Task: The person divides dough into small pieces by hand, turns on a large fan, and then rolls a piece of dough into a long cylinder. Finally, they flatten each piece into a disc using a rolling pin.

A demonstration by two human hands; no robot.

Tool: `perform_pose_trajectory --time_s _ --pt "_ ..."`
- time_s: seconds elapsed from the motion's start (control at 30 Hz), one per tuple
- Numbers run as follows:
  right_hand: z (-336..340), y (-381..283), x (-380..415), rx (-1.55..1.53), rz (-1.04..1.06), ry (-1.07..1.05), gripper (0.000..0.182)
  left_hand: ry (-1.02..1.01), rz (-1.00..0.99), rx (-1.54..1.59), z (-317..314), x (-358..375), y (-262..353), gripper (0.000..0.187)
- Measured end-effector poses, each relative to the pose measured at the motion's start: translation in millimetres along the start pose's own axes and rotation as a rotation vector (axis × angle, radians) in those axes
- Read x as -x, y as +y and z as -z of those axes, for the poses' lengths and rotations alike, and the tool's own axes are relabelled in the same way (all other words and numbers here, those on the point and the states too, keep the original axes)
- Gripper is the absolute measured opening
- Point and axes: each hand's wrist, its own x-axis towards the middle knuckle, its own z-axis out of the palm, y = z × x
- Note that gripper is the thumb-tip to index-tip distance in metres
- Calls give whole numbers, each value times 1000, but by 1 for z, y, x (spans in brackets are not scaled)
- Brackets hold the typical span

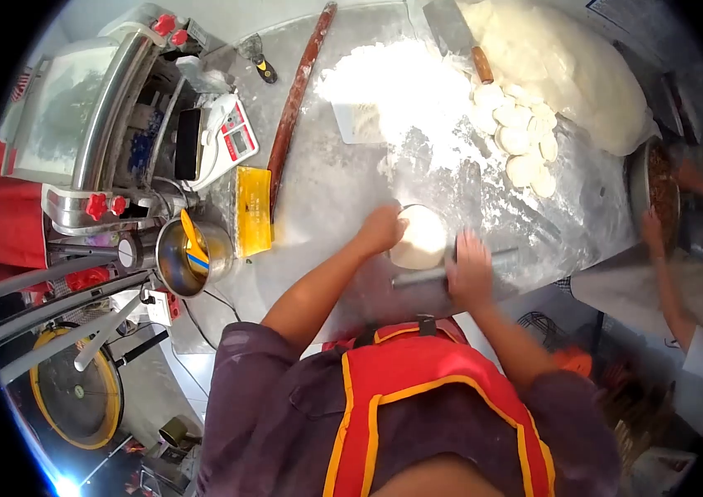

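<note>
A flat round of dough [418, 238] lies on the floured metal table [327, 182] in front of me. My left hand [381, 229] pinches its left edge with closed fingers. To the right of the dough, my right hand [471, 269] lies with its palm on a thin rolling pin [418, 279], fingers stretched forward. The pin lies sideways, just below the dough. Several small dough pieces [521, 137] are heaped at the upper right, beside a bright patch of flour [409, 91].
A long red rod [302, 91], yellow box [253, 211], scale [231, 137] and metal pot [182, 263] are at the left, near a machine [78, 108]. A cleaver [451, 29] and covered dough [567, 66] stand behind. At right, another person's hands reach a filling bowl [641, 178].
</note>
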Motion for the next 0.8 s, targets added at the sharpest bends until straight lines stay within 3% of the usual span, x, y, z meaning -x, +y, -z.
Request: perform_pose_trajectory --time_s 0.03,0.13,0.2,0.3,0.37,0.4,0.43,0.5,0.53,0.63,0.73,0.77,0.8 --pt "-13 1 -28 74 69 246 56 -180 -36 -86 3 -5 2 31" --pt "-8 3 -106 79 -44 216 57 -220 -27 -199 21 -20 56 32" --pt "-5 -1 -124 92 -55 237 57 -201 -64 -269 5 -31 43 34" --pt "-5 -4 -41 154 126 247 54 -228 -86 -213 17 -23 42 37" --pt "17 -13 15 -59 -109 -96 55 -62 36 -102 10 -15 20 36" --pt "13 -12 16 -40 -87 -54 57 17 102 -50 1 -6 7 37" --pt "6 -10 11 -20 -66 -6 58 25 25 -5 -8 2 -5 38" --pt "-16 2 -27 106 58 190 61 -144 35 -95 1 -4 12 35" --pt "-13 1 -62 87 4 230 61 -221 40 -139 5 -11 24 33" --pt "-2 -3 -138 92 -70 336 60 -198 78 -183 6 -32 55 37" --pt "0 -7 -109 12 15 288 60 -259 13 -316 13 -31 59 36" --pt "2 -8 -75 14 46 277 60 -131 -67 -298 7 -26 39 31" --pt "-15 -1 -35 94 111 294 65 -69 -6 -282 1 -23 20 28"
